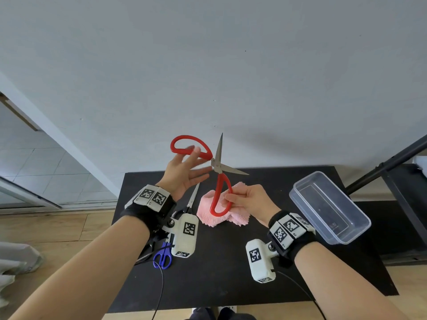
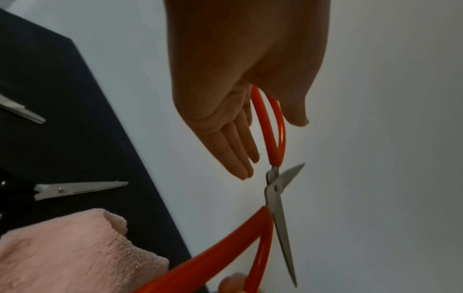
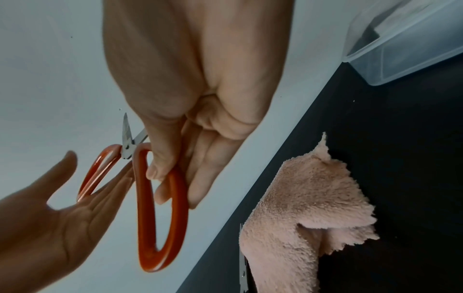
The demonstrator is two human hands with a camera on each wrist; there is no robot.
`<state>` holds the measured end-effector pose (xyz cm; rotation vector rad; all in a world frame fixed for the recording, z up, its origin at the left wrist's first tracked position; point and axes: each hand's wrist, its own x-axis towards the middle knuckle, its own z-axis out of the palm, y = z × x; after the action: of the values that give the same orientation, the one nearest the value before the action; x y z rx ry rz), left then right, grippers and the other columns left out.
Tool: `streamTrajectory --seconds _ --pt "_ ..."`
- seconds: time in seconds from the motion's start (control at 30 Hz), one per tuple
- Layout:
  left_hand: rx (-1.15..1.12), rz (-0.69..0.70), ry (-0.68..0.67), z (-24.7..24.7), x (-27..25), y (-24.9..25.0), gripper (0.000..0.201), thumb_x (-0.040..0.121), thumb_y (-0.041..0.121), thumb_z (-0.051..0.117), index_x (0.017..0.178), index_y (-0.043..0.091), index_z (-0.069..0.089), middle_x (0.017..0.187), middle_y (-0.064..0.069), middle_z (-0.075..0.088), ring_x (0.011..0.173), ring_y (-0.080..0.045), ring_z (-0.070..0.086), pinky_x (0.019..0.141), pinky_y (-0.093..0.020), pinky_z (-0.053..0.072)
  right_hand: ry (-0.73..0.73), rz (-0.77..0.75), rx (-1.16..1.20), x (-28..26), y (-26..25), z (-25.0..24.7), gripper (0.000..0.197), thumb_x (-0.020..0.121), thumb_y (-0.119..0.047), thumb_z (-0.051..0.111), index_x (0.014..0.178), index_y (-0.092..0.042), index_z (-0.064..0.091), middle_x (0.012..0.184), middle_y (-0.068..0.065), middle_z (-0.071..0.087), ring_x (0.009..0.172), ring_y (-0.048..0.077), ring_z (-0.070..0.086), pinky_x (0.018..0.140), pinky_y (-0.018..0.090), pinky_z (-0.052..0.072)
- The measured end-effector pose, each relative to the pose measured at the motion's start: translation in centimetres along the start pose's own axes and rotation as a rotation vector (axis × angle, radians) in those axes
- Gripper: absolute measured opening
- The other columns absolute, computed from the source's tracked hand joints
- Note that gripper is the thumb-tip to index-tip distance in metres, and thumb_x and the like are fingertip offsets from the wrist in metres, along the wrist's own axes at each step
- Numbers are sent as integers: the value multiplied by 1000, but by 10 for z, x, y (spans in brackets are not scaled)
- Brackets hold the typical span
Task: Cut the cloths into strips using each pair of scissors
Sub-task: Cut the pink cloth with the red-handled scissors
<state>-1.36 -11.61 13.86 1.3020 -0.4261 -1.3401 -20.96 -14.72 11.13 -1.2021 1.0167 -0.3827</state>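
Red-handled scissors (image 1: 217, 166) are held up in front of the wall with their blades spread wide. My left hand (image 1: 184, 174) has straight fingers; the upper loop (image 2: 271, 126) sits between its thumb and fingers. My right hand (image 1: 245, 199) pinches the lower loop (image 3: 160, 218) between thumb and fingers. Below the hands, a crumpled pink cloth (image 1: 221, 215) with a frayed edge lies on the black table (image 1: 231, 273). The cloth (image 3: 308, 208) touches neither hand.
A long pair of scissors (image 1: 193, 196) lies left of the cloth, and blue-handled scissors (image 1: 163, 258) lie nearer me under my left wrist. A clear plastic container (image 1: 330, 206) stands at the table's right side. A black stand leg (image 1: 388, 165) slants at the far right.
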Motion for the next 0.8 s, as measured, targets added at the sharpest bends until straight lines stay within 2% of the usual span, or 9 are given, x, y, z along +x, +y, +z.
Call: streamTrajectory --seconds 0.07,0.17,0.27,0.37,0.47,0.57,0.63,0.7,0.8 --pt "-118 20 60 -8 1 3 45 90 39 59 126 13 51 115 -14 67 100 -30 69 88 -42 55 15 2 -14 0 0 -2 16 87 -4 63 100 3 69 81 5 70 69 5 70 60 13 53" --pt "-170 -11 107 -16 2 9 38 89 44 58 96 7 61 99 -13 71 95 -32 70 82 -38 58 41 11 -18 0 1 -5 12 86 -6 64 95 -2 71 83 5 71 71 7 71 61 15 54" --pt "-133 -58 97 -20 0 13 33 90 38 60 77 7 57 86 -13 73 86 -34 72 71 -35 60 58 2 -16 0 1 -8 16 87 -6 63 98 1 71 82 3 71 70 3 70 60 12 52" --pt "-91 -100 49 -21 -4 15 31 92 35 59 76 8 56 98 -21 72 83 -34 72 66 -33 60 52 11 -9 0 1 -10 14 87 -6 63 97 -2 71 84 4 72 72 4 71 61 12 52" --pt "-141 -127 37 -20 -5 15 37 93 39 54 73 8 53 94 -26 71 83 -34 72 64 -32 60 50 36 18 1 2 -11 14 87 -4 63 99 0 70 86 7 72 75 10 71 62 17 55" --pt "-121 -100 33 -17 -5 15 37 98 32 48 72 6 50 92 -28 70 85 -34 72 70 -30 61 116 45 -43 4 6 -11 13 88 -9 63 99 -5 70 88 6 71 89 17 70 59 15 54" --pt "-77 -73 6 -13 -5 13 36 100 29 46 73 5 49 87 -24 71 86 -32 72 75 -31 60 162 40 -182 8 8 -11 18 89 -17 63 103 -8 70 93 4 69 92 15 67 61 13 51" --pt "-37 -58 -25 -9 -5 11 33 100 28 45 76 5 49 82 -19 70 86 -31 70 77 -31 60 208 46 -291 14 8 -9 24 90 -24 63 105 -7 69 92 2 66 87 12 63 73 17 50" --pt "39 -41 -88 -4 -6 6 30 100 25 43 79 4 51 88 -19 61 88 -32 67 75 -30 60 277 90 -309 21 3 -6 39 89 -34 62 104 2 65 99 20 66 93 28 64 91 37 51"
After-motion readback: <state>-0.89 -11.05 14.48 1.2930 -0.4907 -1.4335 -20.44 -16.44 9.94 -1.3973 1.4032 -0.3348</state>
